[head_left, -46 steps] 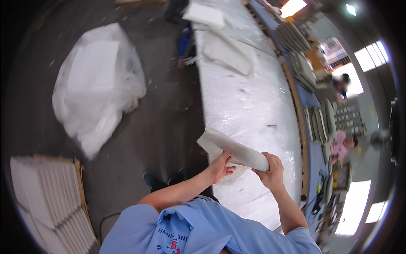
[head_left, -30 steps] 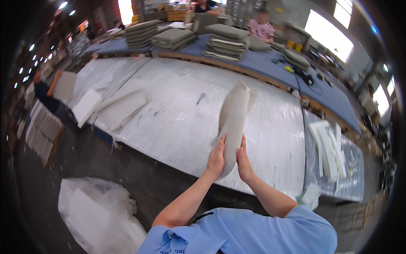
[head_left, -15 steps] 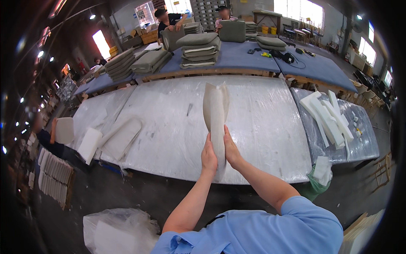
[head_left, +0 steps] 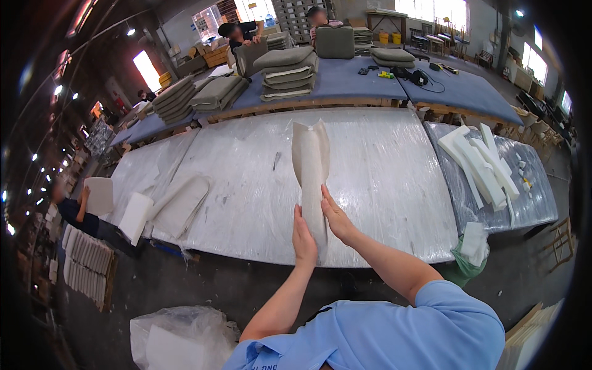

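Note:
A beige fabric cushion cover [head_left: 313, 166] stands on its edge in front of me, over the plastic-wrapped table [head_left: 382, 185]. Its far end spreads into two flaps with a gap between them. My left hand [head_left: 304, 237] presses along the cover's left side, fingers stretched forward. Against the right side lies my right hand [head_left: 337, 219], a little farther up. The cover is squeezed between both palms; whether anything is inside it cannot be seen. Another flat beige cover [head_left: 192, 203] lies to the left, beside a white foam block [head_left: 135, 216].
White foam strips [head_left: 481, 166] lie on the right-hand table. Grey cushion stacks [head_left: 287, 74] stand on the blue table [head_left: 351, 80] beyond, where two people handle cushions. At far left a person holds a cushion [head_left: 98, 196]. A clear plastic bag [head_left: 185, 339] sits near me, lower left.
My left hand has slid slightly back toward me along the cover, and both hands remain against it. The whole view has shifted a little.

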{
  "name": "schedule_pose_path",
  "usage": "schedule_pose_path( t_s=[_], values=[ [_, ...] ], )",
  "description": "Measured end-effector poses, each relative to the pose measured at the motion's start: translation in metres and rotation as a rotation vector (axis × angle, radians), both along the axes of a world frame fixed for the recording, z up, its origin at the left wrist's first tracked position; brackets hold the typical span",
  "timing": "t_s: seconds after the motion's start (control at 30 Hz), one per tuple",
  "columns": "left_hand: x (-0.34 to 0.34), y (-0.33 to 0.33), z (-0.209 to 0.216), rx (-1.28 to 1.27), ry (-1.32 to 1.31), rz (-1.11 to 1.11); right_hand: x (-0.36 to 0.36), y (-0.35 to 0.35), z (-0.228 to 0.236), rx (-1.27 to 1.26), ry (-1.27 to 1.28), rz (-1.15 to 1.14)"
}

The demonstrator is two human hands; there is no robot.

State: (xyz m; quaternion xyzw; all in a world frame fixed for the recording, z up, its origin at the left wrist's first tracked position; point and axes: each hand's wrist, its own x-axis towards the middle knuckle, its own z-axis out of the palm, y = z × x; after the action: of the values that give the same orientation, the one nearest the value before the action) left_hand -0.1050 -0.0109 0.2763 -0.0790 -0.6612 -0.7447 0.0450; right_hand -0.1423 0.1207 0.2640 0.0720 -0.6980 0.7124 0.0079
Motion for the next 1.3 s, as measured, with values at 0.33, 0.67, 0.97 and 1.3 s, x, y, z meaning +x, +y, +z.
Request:
schedule_pose_path(
  t_s=[0.33, 0.67, 0.97, 1.3],
  values=[
    [0.02, -0.012, -0.015, -0.437, 0.193, -0.033, 0.003, 0.014, 0.011, -0.02, -0.1, 0.032],
    [0.019, -0.006, -0.028, -0.444, 0.191, -0.014, 0.043, -0.007, 0.008, 0.055, 0.087, 0.013],
    [0.055, -0.004, -0.063, -0.661, 0.118, -0.322, 0.072, 0.036, 0.01, -0.088, 0.012, -0.192],
    [0.059, -0.011, -0.092, -0.619, -0.048, -0.443, 0.074, 0.049, 0.005, -0.08, 0.031, -0.223]
  ],
)
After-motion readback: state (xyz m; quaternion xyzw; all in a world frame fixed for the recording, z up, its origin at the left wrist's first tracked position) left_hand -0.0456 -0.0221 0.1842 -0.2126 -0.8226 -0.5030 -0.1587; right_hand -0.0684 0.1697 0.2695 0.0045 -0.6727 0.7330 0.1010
